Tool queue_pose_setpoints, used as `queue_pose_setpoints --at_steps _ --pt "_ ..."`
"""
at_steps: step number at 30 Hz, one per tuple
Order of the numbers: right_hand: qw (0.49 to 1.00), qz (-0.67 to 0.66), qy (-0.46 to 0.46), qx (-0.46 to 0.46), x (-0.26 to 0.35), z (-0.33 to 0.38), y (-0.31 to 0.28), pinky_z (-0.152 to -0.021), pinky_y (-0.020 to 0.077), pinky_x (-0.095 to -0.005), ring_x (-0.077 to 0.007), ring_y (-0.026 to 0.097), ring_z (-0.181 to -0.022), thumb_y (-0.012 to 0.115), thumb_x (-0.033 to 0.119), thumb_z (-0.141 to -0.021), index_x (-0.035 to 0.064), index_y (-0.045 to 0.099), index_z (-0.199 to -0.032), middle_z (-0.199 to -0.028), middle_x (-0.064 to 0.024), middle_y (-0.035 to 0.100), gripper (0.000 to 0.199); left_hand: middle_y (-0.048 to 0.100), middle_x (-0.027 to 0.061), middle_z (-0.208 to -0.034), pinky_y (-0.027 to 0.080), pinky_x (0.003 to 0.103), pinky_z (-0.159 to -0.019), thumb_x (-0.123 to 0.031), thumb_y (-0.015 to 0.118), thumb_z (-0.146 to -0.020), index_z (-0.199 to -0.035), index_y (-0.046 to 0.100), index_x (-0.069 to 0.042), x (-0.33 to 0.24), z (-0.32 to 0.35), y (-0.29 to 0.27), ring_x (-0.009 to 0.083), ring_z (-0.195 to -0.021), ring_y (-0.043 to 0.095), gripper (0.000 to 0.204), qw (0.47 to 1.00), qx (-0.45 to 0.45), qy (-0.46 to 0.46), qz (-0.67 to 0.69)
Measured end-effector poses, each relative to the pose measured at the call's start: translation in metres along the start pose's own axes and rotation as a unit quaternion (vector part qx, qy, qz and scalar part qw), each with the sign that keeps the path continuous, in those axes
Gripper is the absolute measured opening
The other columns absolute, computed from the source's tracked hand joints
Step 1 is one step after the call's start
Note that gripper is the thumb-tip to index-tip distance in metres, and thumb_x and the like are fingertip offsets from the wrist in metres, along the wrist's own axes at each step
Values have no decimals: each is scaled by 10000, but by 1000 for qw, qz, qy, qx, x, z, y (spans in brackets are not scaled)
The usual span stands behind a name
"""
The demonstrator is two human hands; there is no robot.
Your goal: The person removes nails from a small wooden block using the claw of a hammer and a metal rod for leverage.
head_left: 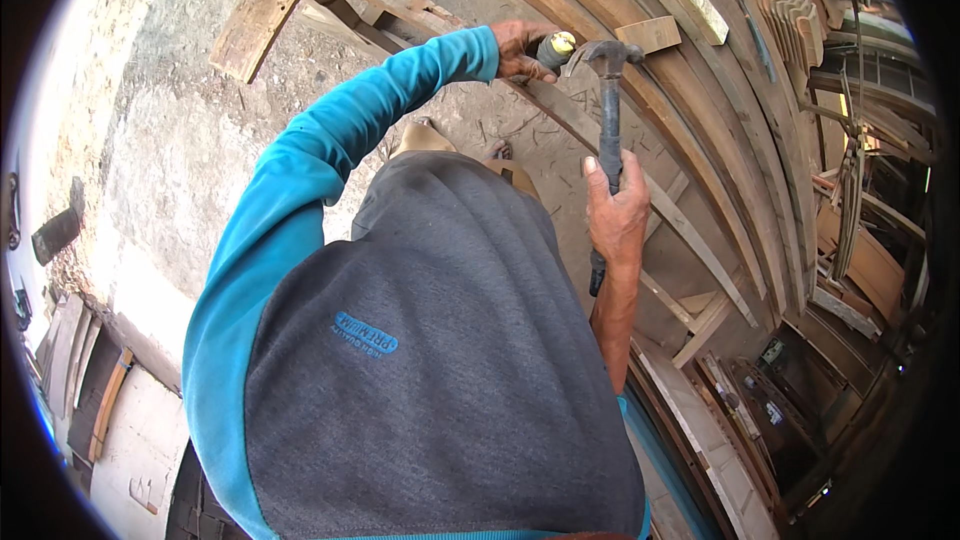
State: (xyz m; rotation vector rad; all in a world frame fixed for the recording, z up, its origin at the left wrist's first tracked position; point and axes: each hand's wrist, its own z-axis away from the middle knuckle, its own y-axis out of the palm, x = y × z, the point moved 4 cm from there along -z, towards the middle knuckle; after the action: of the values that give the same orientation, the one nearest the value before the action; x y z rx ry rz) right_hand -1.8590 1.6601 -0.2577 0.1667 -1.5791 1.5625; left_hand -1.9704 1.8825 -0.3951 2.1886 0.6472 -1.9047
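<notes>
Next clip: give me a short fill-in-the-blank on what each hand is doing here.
1. The right hand grips the handle of a ____.
2. The left hand holds a tool with a ____ and black handle against the wood.
3. The hammer head is just to the ____ of the left hand.
4. The left arm wears a ____ sleeve.

Missing words: hammer; yellow; right; blue
</notes>
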Motion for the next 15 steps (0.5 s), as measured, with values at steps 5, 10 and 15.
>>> queue_pose_setpoints --at_steps 5,10,15 --pt "1000 -13 -7 -15 14 4 -5 -487 385 -272 -85 490 -525 678 306 -951 8 612 -1064 -639 1 522 326 719 51 -1066 508 351 -950 -173 792 -850 -1235 589 -58 -5 4 4 171 -1027 648 450 1000 17 7 14" --pt "969 -96 -175 -142 68 16 -40 -486 393 -246 -85 476 -529 622 223 -983 -37 538 -1125 -695 -40 540 308 694 44 -1065 501 342 -945 -176 788 -855 -1162 604 -76 1 12 9 183 -1039 639 371 999 16 16 34" --pt "903 -193 -355 -146 61 12 -29 -475 409 -268 -108 477 -532 563 177 -1010 -30 439 -1046 -747 -86 557 244 664 65 -1089 494 347 -942 -181 794 -848 -1171 599 -85 5 14 7 199 -1059 627 389 998 16 32 -41"
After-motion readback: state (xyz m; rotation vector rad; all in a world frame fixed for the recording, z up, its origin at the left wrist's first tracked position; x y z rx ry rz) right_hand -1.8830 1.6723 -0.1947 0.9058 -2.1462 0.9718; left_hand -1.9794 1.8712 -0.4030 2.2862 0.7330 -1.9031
